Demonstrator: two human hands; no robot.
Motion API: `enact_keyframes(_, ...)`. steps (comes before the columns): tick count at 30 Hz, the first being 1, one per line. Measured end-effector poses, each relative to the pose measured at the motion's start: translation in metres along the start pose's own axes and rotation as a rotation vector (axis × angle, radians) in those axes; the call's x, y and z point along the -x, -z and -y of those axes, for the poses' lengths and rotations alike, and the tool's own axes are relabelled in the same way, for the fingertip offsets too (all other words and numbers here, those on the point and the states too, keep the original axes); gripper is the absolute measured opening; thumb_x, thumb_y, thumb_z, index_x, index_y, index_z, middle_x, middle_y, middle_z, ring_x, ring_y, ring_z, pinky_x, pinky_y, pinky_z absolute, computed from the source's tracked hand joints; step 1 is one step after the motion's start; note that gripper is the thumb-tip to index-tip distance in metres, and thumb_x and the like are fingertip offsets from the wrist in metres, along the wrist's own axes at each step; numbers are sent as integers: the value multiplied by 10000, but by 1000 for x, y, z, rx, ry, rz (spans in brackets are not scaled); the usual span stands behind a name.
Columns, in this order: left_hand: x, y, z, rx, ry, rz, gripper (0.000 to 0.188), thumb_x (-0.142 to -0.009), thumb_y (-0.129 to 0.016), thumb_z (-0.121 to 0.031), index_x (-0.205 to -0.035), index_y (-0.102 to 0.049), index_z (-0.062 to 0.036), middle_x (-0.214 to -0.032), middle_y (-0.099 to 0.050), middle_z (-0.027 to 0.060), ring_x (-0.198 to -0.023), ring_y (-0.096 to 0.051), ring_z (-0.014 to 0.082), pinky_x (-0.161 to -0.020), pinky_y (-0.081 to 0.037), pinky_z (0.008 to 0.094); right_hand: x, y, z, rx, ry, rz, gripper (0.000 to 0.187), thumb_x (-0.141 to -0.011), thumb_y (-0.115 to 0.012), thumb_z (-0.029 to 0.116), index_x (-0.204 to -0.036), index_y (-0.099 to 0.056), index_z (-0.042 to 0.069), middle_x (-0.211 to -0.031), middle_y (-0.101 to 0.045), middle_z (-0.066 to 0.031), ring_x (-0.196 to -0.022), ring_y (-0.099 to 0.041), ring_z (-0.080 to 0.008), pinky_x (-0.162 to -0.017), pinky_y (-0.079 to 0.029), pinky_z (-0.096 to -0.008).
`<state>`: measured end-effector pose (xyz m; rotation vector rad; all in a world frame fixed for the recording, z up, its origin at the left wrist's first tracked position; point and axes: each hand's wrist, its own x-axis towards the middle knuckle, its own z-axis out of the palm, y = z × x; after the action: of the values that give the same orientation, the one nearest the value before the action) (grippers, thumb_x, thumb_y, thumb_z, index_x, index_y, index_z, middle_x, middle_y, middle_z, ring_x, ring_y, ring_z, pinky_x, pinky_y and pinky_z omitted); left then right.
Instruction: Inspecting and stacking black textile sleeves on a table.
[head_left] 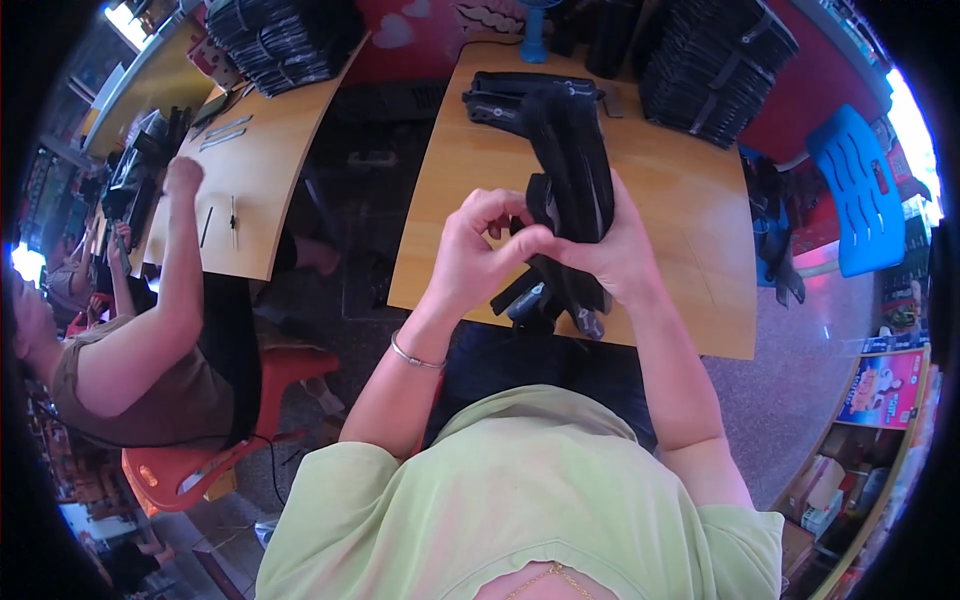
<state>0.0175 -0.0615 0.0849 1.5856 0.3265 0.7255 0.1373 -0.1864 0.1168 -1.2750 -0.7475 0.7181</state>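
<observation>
Holding: a bundle of black straps [572, 170], upright over the near edge of the wooden table [690, 230], in front of the person's chest.
Right hand: right hand [620, 255] closed around the bundle's lower half from the right side, palm against it; this hand carries the weight.
Left hand: left hand [478, 255] curled, thumb and forefinger pinched on a strap end at the bundle's lower left; a thin bracelet [415, 356] sits on that wrist.
Long axis: the bundle runs away from the person, its top leaning toward the far side of the table, its loose ends hanging below both hands.
Nearer hand: both touch it; the right has the fuller hold, the left only a fingertip hold.
Behind the bundle: more black straps [500, 95] lying flat on the table, just beyond it.
Far edge: black stacks [715, 65] to the right, well apart from the hands.
Left side: another person's arm [180, 270] at a second table [270, 160], apart from this work.
</observation>
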Motion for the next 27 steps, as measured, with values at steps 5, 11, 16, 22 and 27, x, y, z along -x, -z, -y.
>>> enact_keyframes(5, 2, 4, -18, -428, -254, 174, 358, -646, -842, -208, -933, -690, -59, -843, -672, 49, -822, -549, 195, -713, -447, 296, 1, 12, 4, -21, -15, -7, 714, -617, -825, 55, -1237, -471, 28, -1047, -596, -50, -960, -583, -133, -868, -488, -291)
enact_keyframes(11, -3, 2, -14, -343, -330, 207, 264, -659, -794, -85, -901, -692, -59, -817, -660, 31, -661, -521, 130, -568, -416, 231, 5, 15, 1, -112, 20, 8, 670, -624, -807, 24, -1212, -487, 31, -980, -578, -29, -892, -575, -109, -819, -491, -268)
enact_keyframes(16, -5, 2, 7, -108, -150, 199, 213, -667, -764, -45, -865, -689, -60, -762, -620, -22, -588, -436, 30, -523, -351, 179, 9, 10, -5, -172, 43, -59, 616, -632, -789, -5, -1174, -498, 28, -959, -589, -29, -857, -590, -108, -784, -506, -266)
enact_keyframes(22, -8, -1, 18, 257, -18, 235, 182, -704, -717, 82, -870, -663, 31, -857, -644, 72, -825, -623, 113, -770, -488, 219, 12, 4, -16, -236, 88, -168, 554, -638, -776, -32, -1124, -516, 29, -948, -600, -32, -848, -604, -116, -785, -512, -269)
enact_keyframes(27, -9, -2, 17, 453, 27, 237, 218, -693, -718, 100, -894, -674, 28, -875, -654, 78, -812, -634, 131, -762, -500, 231, 13, 3, -26, -278, 95, -228, 539, -633, -777, -44, -1105, -526, 30, -954, -609, -35, -851, -610, -120, -790, -512, -270)
